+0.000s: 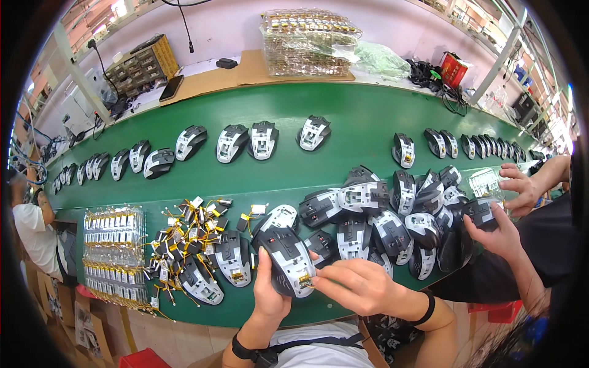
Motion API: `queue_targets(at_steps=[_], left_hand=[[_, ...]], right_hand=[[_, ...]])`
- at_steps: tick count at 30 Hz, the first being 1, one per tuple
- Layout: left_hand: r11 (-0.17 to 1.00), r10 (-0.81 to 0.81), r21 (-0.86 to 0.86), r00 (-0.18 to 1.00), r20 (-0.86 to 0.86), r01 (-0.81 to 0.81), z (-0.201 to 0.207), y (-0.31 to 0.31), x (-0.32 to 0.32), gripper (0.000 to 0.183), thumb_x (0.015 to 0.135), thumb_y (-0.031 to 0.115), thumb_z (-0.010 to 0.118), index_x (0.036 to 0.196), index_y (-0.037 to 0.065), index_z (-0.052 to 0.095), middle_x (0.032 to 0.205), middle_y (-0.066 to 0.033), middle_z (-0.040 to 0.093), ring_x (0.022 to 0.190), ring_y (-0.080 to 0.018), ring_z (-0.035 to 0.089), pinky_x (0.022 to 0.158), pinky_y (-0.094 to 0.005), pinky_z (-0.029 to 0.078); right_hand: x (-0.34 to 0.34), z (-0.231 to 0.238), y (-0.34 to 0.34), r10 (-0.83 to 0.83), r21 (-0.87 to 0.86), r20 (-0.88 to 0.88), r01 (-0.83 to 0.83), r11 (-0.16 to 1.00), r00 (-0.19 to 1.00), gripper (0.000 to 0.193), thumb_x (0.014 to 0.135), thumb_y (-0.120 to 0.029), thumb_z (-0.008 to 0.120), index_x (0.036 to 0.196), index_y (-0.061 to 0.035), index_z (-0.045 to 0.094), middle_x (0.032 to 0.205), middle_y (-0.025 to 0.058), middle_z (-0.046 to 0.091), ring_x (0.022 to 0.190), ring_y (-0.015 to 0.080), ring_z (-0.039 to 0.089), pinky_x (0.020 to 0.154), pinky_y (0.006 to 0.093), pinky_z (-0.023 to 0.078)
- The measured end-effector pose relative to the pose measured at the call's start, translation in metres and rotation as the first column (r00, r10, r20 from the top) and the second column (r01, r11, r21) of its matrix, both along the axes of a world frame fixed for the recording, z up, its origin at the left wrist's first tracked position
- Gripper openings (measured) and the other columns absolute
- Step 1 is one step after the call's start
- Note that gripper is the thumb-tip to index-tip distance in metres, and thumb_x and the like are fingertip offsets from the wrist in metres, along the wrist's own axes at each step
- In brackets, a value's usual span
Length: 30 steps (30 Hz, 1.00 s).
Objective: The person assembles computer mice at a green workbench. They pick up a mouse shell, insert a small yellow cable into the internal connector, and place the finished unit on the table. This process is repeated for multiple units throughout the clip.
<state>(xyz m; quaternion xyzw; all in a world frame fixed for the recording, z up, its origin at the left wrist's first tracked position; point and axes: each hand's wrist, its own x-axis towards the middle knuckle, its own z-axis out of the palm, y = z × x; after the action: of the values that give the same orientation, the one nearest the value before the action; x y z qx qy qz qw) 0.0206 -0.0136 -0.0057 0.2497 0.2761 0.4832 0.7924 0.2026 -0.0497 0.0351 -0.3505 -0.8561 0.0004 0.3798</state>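
Note:
In front of me a black and grey computer mouse is tilted with its open underside up. My left hand is closed around its side, thumb along the edge. My right hand pinches at the mouse's lower right end, beside a small yellow-wrapped part in its opening. Whatever lies between those fingertips is too small to make out. Left of the hands is a loose pile of small wired battery packs. More opened mice lie close by, one between the pile and my left hand.
A heap of mice covers the bench to the right, where a co-worker's hands hold another mouse. Clear trays of battery packs lie at left. A row of mice runs along the green bench; stacked trays stand behind.

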Motion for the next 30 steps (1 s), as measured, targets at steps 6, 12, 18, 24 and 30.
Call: queue_targets(at_steps=[6, 12, 18, 24, 30], left_hand=[[0.989, 0.136, 0.062, 0.990, 0.033, -0.137, 0.000, -0.003, 0.006, 0.066, 0.101, 0.058, 0.018, 0.131, 0.005, 0.045, 0.108, -0.0179, 0.064, 0.091, -0.0295, 0.067, 0.080, -0.0402, 0.055], [0.957, 0.269, 0.106, 0.963, 0.027, -0.270, -0.002, -0.002, 0.012, 0.067, 0.101, 0.059, 0.020, 0.128, 0.004, 0.047, 0.108, -0.0173, 0.062, 0.087, -0.0281, 0.066, 0.077, -0.0399, 0.055], [0.950, 0.310, 0.014, 0.949, 0.059, -0.312, 0.001, 0.000, 0.008, 0.067, 0.101, 0.060, 0.022, 0.124, 0.005, 0.051, 0.105, -0.0161, 0.063, 0.084, -0.0267, 0.066, 0.076, -0.0396, 0.055], [0.968, 0.244, -0.093, 0.962, 0.123, -0.234, 0.005, 0.004, 0.009, 0.064, 0.102, 0.055, 0.021, 0.124, 0.004, 0.052, 0.104, -0.0169, 0.065, 0.087, -0.0260, 0.066, 0.076, -0.0373, 0.054], [0.990, 0.137, -0.042, 0.983, 0.124, -0.133, 0.009, 0.004, 0.004, 0.065, 0.102, 0.056, 0.020, 0.131, 0.004, 0.047, 0.107, -0.0190, 0.065, 0.091, -0.0268, 0.067, 0.079, -0.0380, 0.055]], right_hand=[[-0.032, -0.009, -0.006, -0.250, -0.126, -0.314, 0.220, 0.967, 0.916, 0.024, 0.065, 0.000, 0.082, 0.085, -0.0029, 0.069, 0.080, 0.0061, 0.067, 0.065, 0.0208, 0.064, 0.056, 0.0286, 0.052], [-0.053, -0.015, 0.002, -0.374, -0.252, -0.431, 0.289, 0.924, 0.821, 0.021, 0.066, 0.000, 0.080, 0.084, -0.0047, 0.071, 0.082, 0.0067, 0.069, 0.069, 0.0217, 0.066, 0.060, 0.0301, 0.053], [-0.059, -0.016, -0.009, -0.330, -0.265, -0.337, 0.247, 0.932, 0.882, 0.024, 0.067, -0.003, 0.076, 0.091, -0.0056, 0.072, 0.101, 0.0088, 0.061, 0.089, 0.0258, 0.063, 0.073, 0.0336, 0.052], [-0.047, -0.013, -0.015, -0.292, -0.391, -0.320, 0.155, 0.907, 0.901, 0.041, 0.068, -0.004, 0.076, 0.109, -0.0081, 0.072, 0.112, 0.0119, 0.055, 0.096, 0.0263, 0.061, 0.075, 0.0328, 0.052], [-0.038, -0.018, -0.020, -0.271, -0.399, -0.405, 0.098, 0.912, 0.873, 0.038, 0.069, -0.001, 0.074, 0.106, -0.0084, 0.073, 0.110, 0.0120, 0.058, 0.098, 0.0241, 0.060, 0.068, 0.0295, 0.053]])
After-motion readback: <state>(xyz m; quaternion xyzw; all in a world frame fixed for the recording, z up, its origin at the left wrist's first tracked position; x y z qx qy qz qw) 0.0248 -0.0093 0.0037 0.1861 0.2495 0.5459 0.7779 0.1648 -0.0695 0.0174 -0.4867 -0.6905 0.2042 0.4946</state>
